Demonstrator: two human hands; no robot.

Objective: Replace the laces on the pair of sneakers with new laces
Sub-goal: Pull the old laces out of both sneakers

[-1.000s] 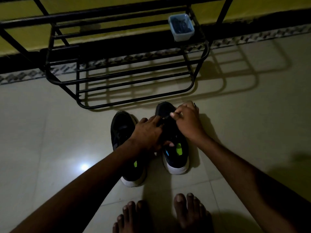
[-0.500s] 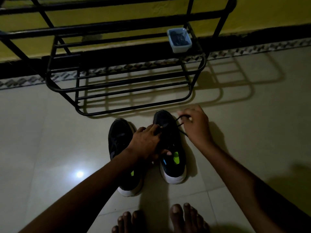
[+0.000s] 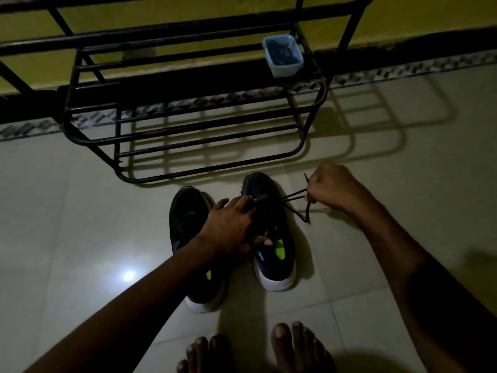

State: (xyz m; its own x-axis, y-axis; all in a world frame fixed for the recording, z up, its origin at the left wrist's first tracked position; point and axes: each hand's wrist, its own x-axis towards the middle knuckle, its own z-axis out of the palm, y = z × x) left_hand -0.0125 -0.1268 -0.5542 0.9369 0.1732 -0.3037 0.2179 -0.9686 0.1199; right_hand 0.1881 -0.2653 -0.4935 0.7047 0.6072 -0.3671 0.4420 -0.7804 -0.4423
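Here, 2 sneakers (image 3: pixel 269 232) sit on pale tiled floor (image 3: pixel 376 184) before a metal rack (image 3: pixel 209 125).

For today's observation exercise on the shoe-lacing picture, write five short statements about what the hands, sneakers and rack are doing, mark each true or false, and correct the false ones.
1. The right hand is pulling a black lace out to the side of the right-hand sneaker. True.
2. The left hand is lifted clear of both sneakers. False: it rests on the right-hand sneaker, pressing it down.
3. A small clear container sits on the black metal rack. True.
4. The left-hand sneaker stands on the rack. False: both sneakers stand on the tiled floor in front of it.
5. The person wears socks. False: the bare toes show at the bottom edge.
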